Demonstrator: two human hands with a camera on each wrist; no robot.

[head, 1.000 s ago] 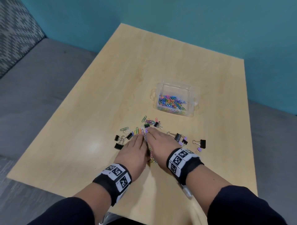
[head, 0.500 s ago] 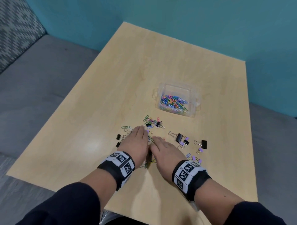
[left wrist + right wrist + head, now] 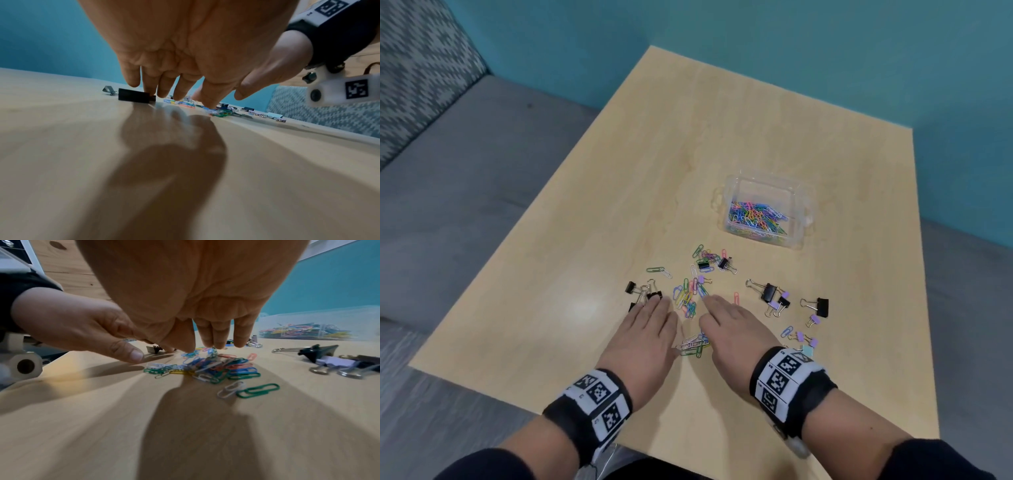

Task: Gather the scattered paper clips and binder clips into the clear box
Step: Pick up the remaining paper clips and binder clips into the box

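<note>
The clear box [image 3: 803, 214] stands at mid-table with coloured paper clips [image 3: 755, 216] in it. Loose coloured paper clips [image 3: 686, 298] lie in front of both hands, and a small heap of paper clips [image 3: 693, 344] lies between the hands. My left hand [image 3: 650, 329] lies flat, fingers straight, fingertips [image 3: 148, 92] touching a black binder clip [image 3: 133, 97]. My right hand [image 3: 729, 325] is also flat with straight fingers [image 3: 218, 344] down on the paper clip heap [image 3: 213, 368]. Neither hand holds anything. Black and lilac binder clips [image 3: 774, 296] lie to the right.
The wooden table [image 3: 619, 171] stands against a teal wall [image 3: 791, 51]. Its near edge runs just behind my wrists. A grey couch [image 3: 448, 171] lies to the left. More binder clips [image 3: 820, 306] and small lilac clips [image 3: 804, 337] sit right of my right hand.
Both hands have slid back toward me and apart, dragging paper clips into a small heap between them. The loose clips ahead of the fingertips are uncovered now.
</note>
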